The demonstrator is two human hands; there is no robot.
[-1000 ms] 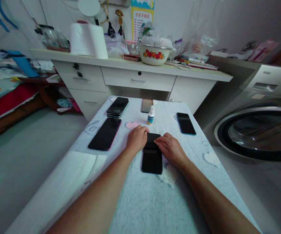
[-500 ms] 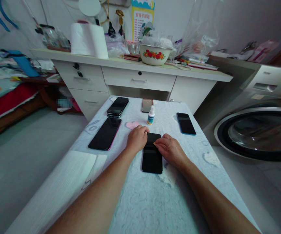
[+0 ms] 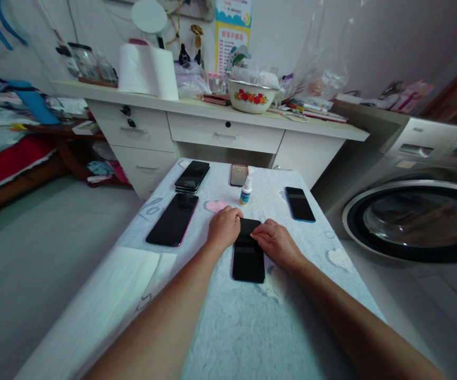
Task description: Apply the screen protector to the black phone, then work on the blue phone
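Our left hand [image 3: 224,228] is curled narrow against the far left corner of the black phone [image 3: 249,258]; we cannot tell whether its fingers grip the edge. Our right hand [image 3: 276,241] has thumb and fingertips drawn together over the right side of the screen, toward the far end, and we cannot tell whether anything thin is pinched there. The phone lies flat, screen up, on the patterned tablecloth [image 3: 228,327] between our hands, its long axis running almost straight away from us, one short end toward us and the other toward the white desk [image 3: 224,126].

Just past our hands we see a small white bottle [image 3: 245,192] standing upright, and beyond it a pinkish phone case [image 3: 239,174]. To the left, a large phone [image 3: 173,220] slants away to the right, with a stack of phones [image 3: 192,176] behind it. On the right, a blue-edged phone [image 3: 300,204] slants away to the left.
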